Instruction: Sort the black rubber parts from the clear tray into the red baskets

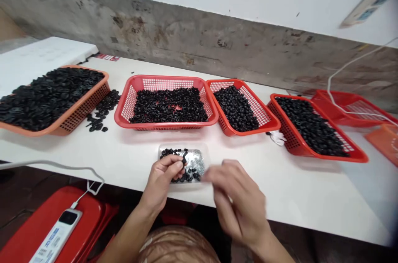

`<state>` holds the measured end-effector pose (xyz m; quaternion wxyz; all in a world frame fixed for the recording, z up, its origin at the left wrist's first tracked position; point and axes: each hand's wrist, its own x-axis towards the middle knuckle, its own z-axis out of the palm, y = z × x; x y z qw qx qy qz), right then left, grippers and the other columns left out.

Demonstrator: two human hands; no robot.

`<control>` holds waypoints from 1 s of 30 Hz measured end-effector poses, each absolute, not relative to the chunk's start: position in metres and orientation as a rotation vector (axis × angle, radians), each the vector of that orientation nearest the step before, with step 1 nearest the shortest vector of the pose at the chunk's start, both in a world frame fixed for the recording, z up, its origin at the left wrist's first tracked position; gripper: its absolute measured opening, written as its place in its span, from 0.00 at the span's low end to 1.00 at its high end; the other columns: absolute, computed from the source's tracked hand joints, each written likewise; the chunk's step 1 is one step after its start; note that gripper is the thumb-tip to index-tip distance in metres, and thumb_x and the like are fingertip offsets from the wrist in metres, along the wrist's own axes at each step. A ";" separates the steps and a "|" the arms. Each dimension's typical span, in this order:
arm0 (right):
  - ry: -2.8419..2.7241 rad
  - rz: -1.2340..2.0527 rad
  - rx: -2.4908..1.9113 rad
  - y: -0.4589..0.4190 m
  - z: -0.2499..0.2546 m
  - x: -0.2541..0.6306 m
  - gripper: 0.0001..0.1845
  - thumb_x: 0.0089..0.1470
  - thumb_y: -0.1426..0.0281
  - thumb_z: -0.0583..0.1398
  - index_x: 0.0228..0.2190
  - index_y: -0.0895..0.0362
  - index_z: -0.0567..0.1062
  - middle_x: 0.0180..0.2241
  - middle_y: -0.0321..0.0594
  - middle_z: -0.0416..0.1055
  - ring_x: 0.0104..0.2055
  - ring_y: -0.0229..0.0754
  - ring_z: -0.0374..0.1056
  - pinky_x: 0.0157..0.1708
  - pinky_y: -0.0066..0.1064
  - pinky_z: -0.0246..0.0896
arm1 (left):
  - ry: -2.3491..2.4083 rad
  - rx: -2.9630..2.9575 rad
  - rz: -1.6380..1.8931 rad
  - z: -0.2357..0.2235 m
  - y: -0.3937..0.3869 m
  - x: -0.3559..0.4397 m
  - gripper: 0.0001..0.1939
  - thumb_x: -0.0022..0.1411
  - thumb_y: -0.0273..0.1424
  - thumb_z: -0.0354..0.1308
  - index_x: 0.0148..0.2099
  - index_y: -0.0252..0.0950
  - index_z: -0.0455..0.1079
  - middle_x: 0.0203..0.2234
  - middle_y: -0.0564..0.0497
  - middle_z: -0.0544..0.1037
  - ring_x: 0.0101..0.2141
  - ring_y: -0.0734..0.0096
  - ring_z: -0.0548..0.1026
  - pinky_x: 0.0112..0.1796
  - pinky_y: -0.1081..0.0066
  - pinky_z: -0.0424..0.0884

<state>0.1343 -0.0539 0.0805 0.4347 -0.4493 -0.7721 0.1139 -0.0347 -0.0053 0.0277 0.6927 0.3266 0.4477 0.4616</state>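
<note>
A small clear plastic tub (202,151) stands near the table's front edge, with small black rings and parts on its left and lower side and tiny shiny bits in the middle. Above its left half, my left hand (163,176) pinches a small black part (184,159) between thumb and forefinger. Off the tub's right side is my right hand (238,198), smeared by motion, its fingers curled. Whether anything sits in its fingertips I cannot make out.
Along the white table (130,167) stand an orange basket (71,120), a red basket (166,125), another red basket (267,122) and a third (289,142), all holding black parts. Loose black pieces (105,103) lie between baskets. A power strip (57,234) rests on a red stool (34,209).
</note>
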 end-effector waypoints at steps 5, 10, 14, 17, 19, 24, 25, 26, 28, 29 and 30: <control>-1.803 0.677 -1.057 -0.015 0.065 0.133 0.16 0.64 0.74 0.55 0.50 0.50 0.75 0.41 0.43 0.73 0.44 0.42 0.71 0.42 0.34 0.69 | 0.949 0.784 1.025 0.027 -0.005 -0.031 0.08 0.55 0.35 0.65 0.33 0.35 0.78 0.22 0.54 0.74 0.25 0.77 0.66 0.29 0.77 0.62; -1.769 0.746 -1.011 -0.010 0.049 0.126 0.13 0.63 0.75 0.56 0.44 0.51 0.78 0.38 0.41 0.73 0.41 0.40 0.71 0.41 0.32 0.68 | 0.952 0.805 1.005 0.021 -0.008 -0.032 0.10 0.56 0.35 0.65 0.36 0.34 0.80 0.23 0.52 0.75 0.26 0.75 0.67 0.30 0.76 0.63; -1.795 0.669 -1.044 -0.015 0.044 0.126 0.14 0.65 0.74 0.55 0.47 0.51 0.76 0.40 0.42 0.74 0.44 0.41 0.71 0.43 0.34 0.68 | 0.961 0.805 1.023 0.018 -0.008 -0.031 0.10 0.57 0.36 0.65 0.37 0.34 0.80 0.23 0.53 0.74 0.26 0.75 0.65 0.30 0.76 0.62; -1.975 0.460 -1.125 -0.018 0.040 0.127 0.18 0.64 0.69 0.58 0.55 0.53 0.69 0.47 0.47 0.73 0.49 0.46 0.70 0.47 0.39 0.65 | 0.947 0.804 1.032 0.019 -0.007 -0.030 0.10 0.58 0.36 0.65 0.35 0.34 0.79 0.23 0.53 0.73 0.26 0.75 0.65 0.30 0.76 0.62; -2.104 0.221 -1.160 -0.017 0.038 0.125 0.22 0.63 0.67 0.59 0.57 0.57 0.66 0.50 0.51 0.73 0.51 0.48 0.70 0.48 0.41 0.62 | 0.932 0.797 1.030 0.020 -0.006 -0.029 0.09 0.58 0.36 0.65 0.36 0.34 0.80 0.24 0.53 0.74 0.28 0.73 0.67 0.32 0.75 0.64; -2.201 -0.222 -1.154 -0.011 0.033 0.120 0.15 0.63 0.71 0.56 0.50 0.62 0.70 0.46 0.52 0.77 0.43 0.47 0.73 0.48 0.44 0.57 | 0.915 0.826 1.057 0.021 -0.005 -0.028 0.08 0.59 0.34 0.64 0.39 0.37 0.81 0.31 0.50 0.79 0.36 0.67 0.72 0.42 0.71 0.66; -2.213 -0.260 -1.149 -0.009 0.034 0.120 0.14 0.62 0.71 0.56 0.49 0.62 0.71 0.45 0.51 0.77 0.41 0.47 0.74 0.48 0.44 0.56 | 0.919 0.827 1.049 0.020 -0.005 -0.028 0.09 0.59 0.34 0.64 0.39 0.37 0.81 0.32 0.50 0.79 0.36 0.66 0.72 0.42 0.71 0.66; -2.224 -0.283 -1.143 -0.008 0.035 0.121 0.14 0.62 0.70 0.56 0.48 0.61 0.72 0.44 0.51 0.77 0.39 0.46 0.73 0.48 0.45 0.56 | 0.922 0.830 1.037 0.020 -0.006 -0.029 0.09 0.59 0.35 0.64 0.39 0.37 0.81 0.32 0.49 0.80 0.37 0.66 0.72 0.43 0.71 0.67; -2.231 -0.297 -1.130 -0.007 0.038 0.123 0.13 0.60 0.70 0.57 0.46 0.62 0.72 0.41 0.49 0.78 0.36 0.45 0.73 0.47 0.45 0.56 | 0.920 0.848 1.002 0.020 -0.006 -0.030 0.10 0.60 0.36 0.64 0.39 0.36 0.81 0.32 0.49 0.80 0.37 0.65 0.73 0.43 0.70 0.67; -2.230 -0.295 -1.125 -0.006 0.039 0.125 0.13 0.59 0.71 0.57 0.45 0.62 0.72 0.40 0.48 0.78 0.34 0.45 0.73 0.47 0.45 0.56 | 0.913 0.862 0.981 0.020 -0.007 -0.031 0.10 0.60 0.37 0.64 0.39 0.36 0.81 0.31 0.49 0.79 0.37 0.65 0.73 0.42 0.71 0.67; -2.229 -0.292 -1.124 -0.006 0.041 0.127 0.13 0.58 0.71 0.57 0.45 0.62 0.71 0.39 0.47 0.78 0.33 0.44 0.72 0.47 0.46 0.56 | 0.903 0.878 0.961 0.020 -0.007 -0.031 0.10 0.61 0.37 0.63 0.38 0.36 0.80 0.30 0.50 0.79 0.36 0.66 0.73 0.42 0.71 0.67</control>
